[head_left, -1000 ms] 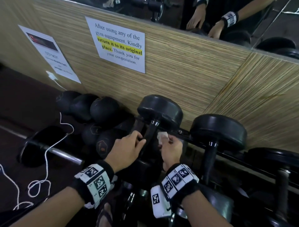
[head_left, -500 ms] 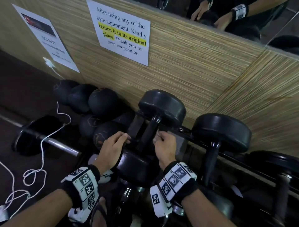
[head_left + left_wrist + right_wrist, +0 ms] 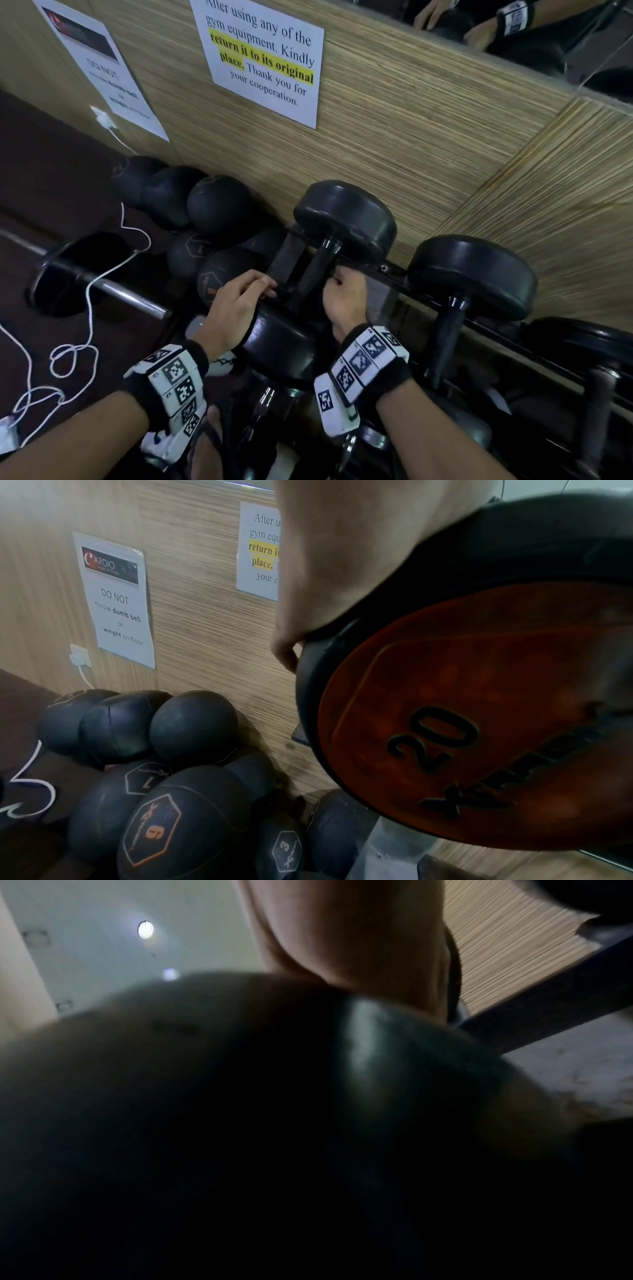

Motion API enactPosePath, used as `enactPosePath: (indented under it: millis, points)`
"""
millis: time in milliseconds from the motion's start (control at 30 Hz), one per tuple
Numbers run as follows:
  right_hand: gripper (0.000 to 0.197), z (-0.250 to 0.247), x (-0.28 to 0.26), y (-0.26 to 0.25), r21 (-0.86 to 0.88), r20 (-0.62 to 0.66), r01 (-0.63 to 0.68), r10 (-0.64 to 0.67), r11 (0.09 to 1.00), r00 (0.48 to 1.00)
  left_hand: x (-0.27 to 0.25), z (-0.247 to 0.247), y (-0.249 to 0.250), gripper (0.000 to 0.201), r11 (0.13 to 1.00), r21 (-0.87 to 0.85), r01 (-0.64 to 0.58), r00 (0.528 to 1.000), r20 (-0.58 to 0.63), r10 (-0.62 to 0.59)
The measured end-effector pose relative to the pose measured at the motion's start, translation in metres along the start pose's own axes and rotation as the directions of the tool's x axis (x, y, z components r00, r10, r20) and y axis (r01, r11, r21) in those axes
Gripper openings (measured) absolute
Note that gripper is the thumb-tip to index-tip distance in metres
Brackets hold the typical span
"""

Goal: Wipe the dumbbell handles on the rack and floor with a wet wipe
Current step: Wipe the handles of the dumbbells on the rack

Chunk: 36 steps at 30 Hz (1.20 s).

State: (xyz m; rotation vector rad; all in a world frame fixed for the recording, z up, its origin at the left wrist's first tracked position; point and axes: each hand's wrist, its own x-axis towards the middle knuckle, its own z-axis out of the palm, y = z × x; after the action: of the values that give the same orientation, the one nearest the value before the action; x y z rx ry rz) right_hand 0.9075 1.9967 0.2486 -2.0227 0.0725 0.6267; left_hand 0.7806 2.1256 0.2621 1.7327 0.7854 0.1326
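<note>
- The left hand (image 3: 236, 308), centre of the head view, lies palm-down over the near head of a black dumbbell (image 3: 284, 346) on the rack (image 3: 397, 274). Its fingers are stretched forward and only slightly bent, their tips resting at the head's far edge; they grip nothing.
- In the left wrist view that head shows an orange face marked "20" (image 3: 431, 739), with the palm draped over its rim at upper centre.
- The right hand (image 3: 346, 301), just right of the left one, is clenched, knuckles up, beside the dumbbell's handle (image 3: 315, 274). The wet wipe is hidden; whether the fist holds it cannot be told.
- The handle slants from centre frame up to the far head (image 3: 346, 219) against the wall.
- The right wrist view is dark and blurred, filled by a rounded black shape.
- Medicine balls (image 3: 219, 209) lie on the floor at left of centre, with a barbell (image 3: 130, 298) and white cable (image 3: 89, 308) further left.
</note>
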Motion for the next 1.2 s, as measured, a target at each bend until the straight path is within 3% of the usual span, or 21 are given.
enactPosePath:
  millis: [67,133,300,367,467,600,867,1000,1200]
  points:
    - [0.022,-0.007,-0.016,0.004,0.007,0.031,0.077,-0.077,0.997,0.997,0.0,0.0,0.0,0.031,1.0,-0.003,0.001,1.0,0.003,-0.001]
    - [0.032,-0.013,-0.033,0.012,0.03,0.072,0.124,-0.126,0.992,0.989,0.0,0.001,0.0,0.03,1.0,-0.001,0.004,1.0,0.009,-0.004]
    - [0.024,0.003,-0.015,0.012,0.05,0.056,0.016,-0.019,0.999,0.998,0.0,0.001,-0.001,0.029,1.0,-0.005,-0.002,1.0,0.002,0.002]
    - [0.021,-0.001,-0.021,0.013,0.023,0.091,0.051,-0.052,0.998,0.994,0.001,0.0,-0.002,0.027,1.0,-0.011,-0.002,1.0,0.002,0.002]
    - [0.032,-0.015,-0.04,0.019,0.006,0.142,0.126,-0.125,0.992,0.982,0.002,0.001,-0.002,0.026,1.0,-0.013,0.002,1.0,0.012,-0.002]
    - [0.022,-0.002,-0.028,0.021,-0.044,0.145,0.084,-0.077,0.995,0.986,0.002,0.001,-0.001,0.027,1.0,-0.011,0.003,1.0,0.018,-0.003]
    - [0.028,-0.017,-0.047,0.023,-0.021,0.228,0.083,-0.076,0.996,0.971,0.001,0.001,0.001,0.029,1.0,-0.017,0.006,1.0,0.024,-0.005]
    - [0.02,0.002,-0.027,0.024,-0.076,0.205,0.003,0.013,0.997,0.979,0.001,0.002,0.0,0.027,1.0,-0.012,0.004,1.0,0.028,-0.004]
    - [0.025,-0.013,-0.044,0.023,0.042,0.225,0.006,-0.015,0.999,0.974,0.002,0.001,-0.001,0.027,1.0,-0.015,0.006,1.0,0.027,-0.006]
